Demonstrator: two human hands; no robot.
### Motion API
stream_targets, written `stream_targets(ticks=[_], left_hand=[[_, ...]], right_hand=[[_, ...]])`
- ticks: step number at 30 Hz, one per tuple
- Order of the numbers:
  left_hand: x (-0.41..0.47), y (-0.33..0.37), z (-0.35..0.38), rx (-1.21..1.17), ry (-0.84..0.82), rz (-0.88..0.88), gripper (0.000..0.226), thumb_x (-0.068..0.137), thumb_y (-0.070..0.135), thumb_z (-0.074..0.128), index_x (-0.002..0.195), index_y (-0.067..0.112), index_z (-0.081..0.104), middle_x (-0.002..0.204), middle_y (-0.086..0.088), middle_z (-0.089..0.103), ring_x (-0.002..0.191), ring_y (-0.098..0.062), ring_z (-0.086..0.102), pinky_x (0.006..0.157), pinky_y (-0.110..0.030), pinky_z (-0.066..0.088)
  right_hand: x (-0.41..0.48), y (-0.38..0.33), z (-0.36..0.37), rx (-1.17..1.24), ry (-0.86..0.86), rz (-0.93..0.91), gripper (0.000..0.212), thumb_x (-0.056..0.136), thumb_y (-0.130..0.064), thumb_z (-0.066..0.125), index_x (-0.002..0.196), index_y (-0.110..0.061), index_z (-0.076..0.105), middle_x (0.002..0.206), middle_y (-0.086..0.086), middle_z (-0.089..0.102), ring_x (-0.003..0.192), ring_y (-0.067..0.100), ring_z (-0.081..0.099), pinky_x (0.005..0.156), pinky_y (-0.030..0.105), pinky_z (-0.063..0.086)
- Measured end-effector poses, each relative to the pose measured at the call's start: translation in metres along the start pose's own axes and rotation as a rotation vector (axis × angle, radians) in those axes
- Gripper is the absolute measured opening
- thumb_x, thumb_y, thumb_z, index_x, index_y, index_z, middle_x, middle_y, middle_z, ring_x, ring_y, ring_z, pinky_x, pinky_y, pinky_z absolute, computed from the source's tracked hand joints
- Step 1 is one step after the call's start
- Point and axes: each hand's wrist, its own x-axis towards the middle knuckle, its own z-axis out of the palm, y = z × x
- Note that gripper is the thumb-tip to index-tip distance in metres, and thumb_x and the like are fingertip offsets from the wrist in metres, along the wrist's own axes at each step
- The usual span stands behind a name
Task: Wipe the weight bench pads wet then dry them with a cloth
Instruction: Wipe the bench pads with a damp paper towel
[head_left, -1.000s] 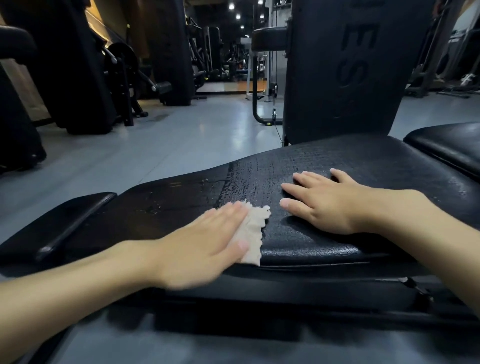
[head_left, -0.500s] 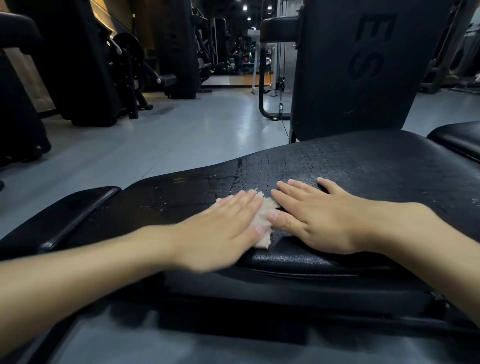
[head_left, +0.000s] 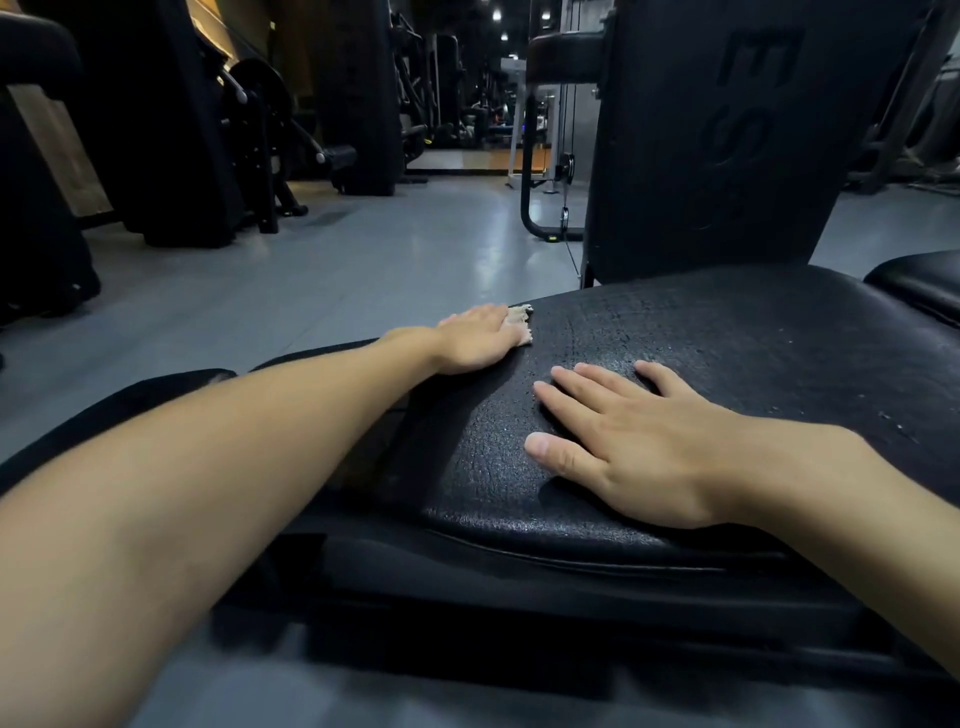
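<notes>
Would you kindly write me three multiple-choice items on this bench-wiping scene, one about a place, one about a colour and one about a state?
1. Where is the cloth?
A. on the floor
B. under the left hand, at the far edge of the bench pad
C. draped over a shoulder

2. What colour is the cloth?
A. beige
B. blue
C. red

3. How does the right hand lie?
A. clenched in a fist
B. raised in the air
C. flat on the pad, fingers spread

Key: B, its frayed edge peeks out beyond the left hand; A, the visible scrap is pale beige against the black pad; C, the palm and straight fingers rest on the pad.
</notes>
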Motion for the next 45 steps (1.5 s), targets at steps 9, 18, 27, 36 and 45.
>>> stream_targets(ticks=[9, 18, 27, 36, 45], left_hand=[[-0.099, -0.007, 0.015, 0.086, -0.072, 0.168, 0.062, 0.105, 0.046, 0.019, 0.157, 0.017, 0.002, 0.166, 0.002, 0.000, 0.150, -0.009, -0.002, 0.115, -0.021, -0.006], [-0.185, -0.019, 0.022, 0.166, -0.147, 0.311, 0.071, 0.098, 0.058, 0.007, 0.153, 0.022, -0.019, 0.160, 0.011, -0.026, 0.140, 0.006, -0.030, 0.116, -0.020, -0.017], [-0.174, -0.033, 0.021, 0.209, -0.106, 0.367, 0.078, 0.092, 0.067, 0.007, 0.155, 0.026, -0.016, 0.160, 0.015, -0.024, 0.141, 0.006, -0.029, 0.120, -0.025, -0.012], [-0.039, -0.048, 0.007, 0.136, -0.127, 0.184, 0.072, 0.100, 0.053, 0.023, 0.157, 0.019, -0.004, 0.165, -0.001, -0.009, 0.151, -0.014, -0.009, 0.123, -0.037, -0.003], [0.010, -0.049, 0.008, 0.081, -0.045, 0.062, 0.069, 0.101, 0.055, 0.022, 0.157, 0.016, 0.011, 0.165, -0.007, 0.012, 0.151, -0.020, 0.009, 0.122, -0.039, 0.006]], right_hand=[[0.002, 0.000, -0.001, 0.009, -0.006, 0.009, 0.090, 0.082, -0.072, -0.006, 0.157, -0.022, -0.008, 0.165, -0.010, -0.009, 0.150, 0.006, -0.012, 0.121, 0.049, -0.004], [0.005, -0.010, -0.007, -0.016, 0.031, -0.018, 0.090, 0.082, -0.071, -0.003, 0.158, -0.021, -0.007, 0.166, -0.007, -0.001, 0.151, 0.008, -0.009, 0.122, 0.050, -0.003], [0.011, -0.025, -0.007, -0.016, -0.067, -0.023, 0.100, 0.073, -0.074, -0.010, 0.156, -0.020, -0.013, 0.163, -0.009, -0.019, 0.147, 0.002, -0.021, 0.122, 0.042, -0.009], [0.013, -0.025, -0.005, -0.054, -0.056, -0.014, 0.098, 0.074, -0.074, -0.011, 0.156, -0.021, -0.014, 0.163, -0.008, -0.020, 0.147, 0.004, -0.022, 0.122, 0.042, -0.008], [0.014, -0.026, -0.006, -0.040, -0.054, 0.005, 0.096, 0.077, -0.073, -0.007, 0.158, -0.022, -0.008, 0.165, -0.006, -0.016, 0.148, 0.006, -0.019, 0.122, 0.044, -0.008]])
